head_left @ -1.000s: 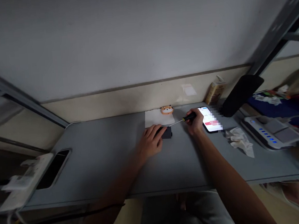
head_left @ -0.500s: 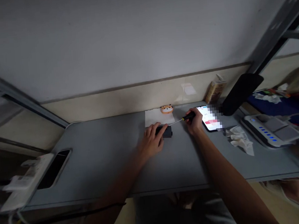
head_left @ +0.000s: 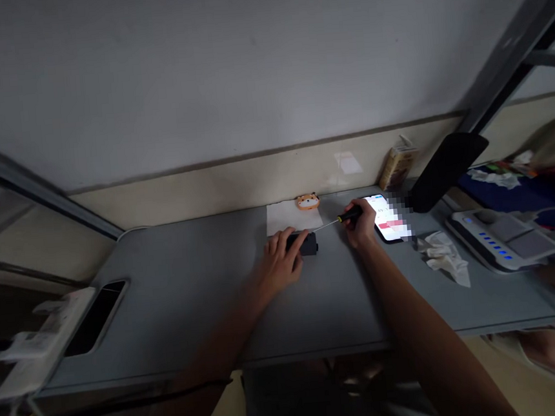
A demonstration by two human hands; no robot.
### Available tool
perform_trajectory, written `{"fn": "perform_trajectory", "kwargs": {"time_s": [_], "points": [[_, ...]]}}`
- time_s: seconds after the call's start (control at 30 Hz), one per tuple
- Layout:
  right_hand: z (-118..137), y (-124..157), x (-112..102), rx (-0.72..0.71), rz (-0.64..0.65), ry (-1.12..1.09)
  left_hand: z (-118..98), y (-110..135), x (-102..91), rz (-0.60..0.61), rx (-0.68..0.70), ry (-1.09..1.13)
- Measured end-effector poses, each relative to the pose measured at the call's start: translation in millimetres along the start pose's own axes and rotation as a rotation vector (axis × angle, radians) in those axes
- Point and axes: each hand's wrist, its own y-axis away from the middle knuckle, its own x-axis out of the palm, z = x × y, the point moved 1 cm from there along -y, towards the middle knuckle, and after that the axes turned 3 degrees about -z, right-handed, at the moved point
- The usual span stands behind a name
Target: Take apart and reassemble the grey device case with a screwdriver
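Note:
My left hand (head_left: pixel 281 259) grips a small dark grey box-shaped device (head_left: pixel 308 245), pressing it against the desk with its fingers over the top. The fingers cover the device's left part. In my right hand (head_left: pixel 360 223) is a screwdriver (head_left: pixel 352 214) with a black handle and a yellow band, my fingers wrapped round the handle. Its thin metal shaft points left, and the tip reaches the device's upper edge near my left index finger. Whether the tip sits in a screw or slot is too small to tell.
Behind the device lie white paper (head_left: pixel 283 216) and an orange animal-faced case (head_left: pixel 308 201). A lit phone (head_left: pixel 388 219), crumpled tissue (head_left: pixel 443 258), a black cylinder (head_left: pixel 449 170), a carton (head_left: pixel 397 164) and a charging dock (head_left: pixel 504 243) stand right. Another phone (head_left: pixel 97 317) and a power strip (head_left: pixel 46 345) lie left.
The view has shifted slightly. Both hands keep nearly the same pose, with the screwdriver tip still at the device's upper edge.

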Motion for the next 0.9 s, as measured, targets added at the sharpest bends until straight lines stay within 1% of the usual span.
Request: {"fn": "perform_trajectory", "kwargs": {"time_s": [0.13, 0.33, 0.5, 0.57, 0.73, 0.9], "points": [[2.7, 4.9, 4.5, 0.024, -0.051, -0.019, 1.0, 0.7, 1.0, -0.001, 0.008, -0.012], [4.8, 8.3, 7.9, 0.055, -0.076, -0.009, 1.1, 1.7, 2.0, 0.062, -0.025, -0.01], [1.0, 5.0, 5.7, 0.045, -0.072, -0.012, 0.2, 1.5, 1.9, 0.115, -0.037, -0.022], [-1.8, 2.6, 3.7, 0.038, -0.066, -0.014, 0.1, 1.4, 1.7, 0.117, -0.037, -0.031], [-8.0, -3.4, -0.3, 0.019, -0.042, -0.028, -0.2, 1.2, 1.0, 0.077, -0.012, -0.032], [-8.8, -6.1, -1.8, -0.008, -0.014, -0.043, -0.7, -0.4, -0.3, 0.13, -0.05, -0.001]]}}
